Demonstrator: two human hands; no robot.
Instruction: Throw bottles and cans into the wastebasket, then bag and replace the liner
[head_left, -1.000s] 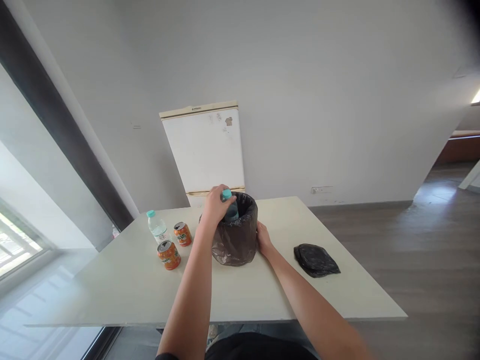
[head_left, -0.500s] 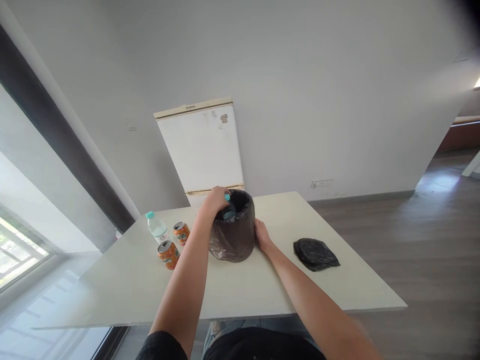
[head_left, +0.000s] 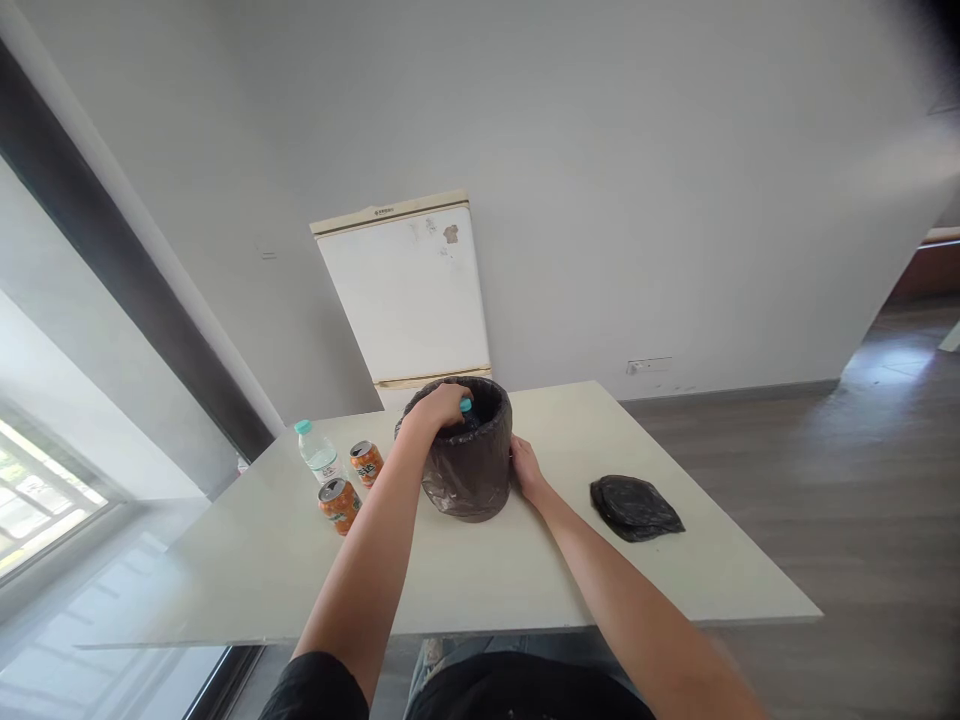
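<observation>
Now left hand (head_left: 441,406) curled around teal-capped bottle (head_left: 466,405) inside bag-lined bin (head_left: 469,482); right hand (head_left: 526,468) part-spread, touching bin's side.

left: clear bottle (head_left: 321,460), two orange cans (head_left: 340,507) stand in the way | lined bin (head_left: 469,482): left hand (head_left: 441,405) obstructs mouth's left | right: gap between right hand (head_left: 527,468) and black bag (head_left: 636,508)

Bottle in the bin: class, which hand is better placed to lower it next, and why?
Likely the left hand: it reaches inside the bin and holds the bottle near its cap, while the right hand touches the bin's outside.
</observation>
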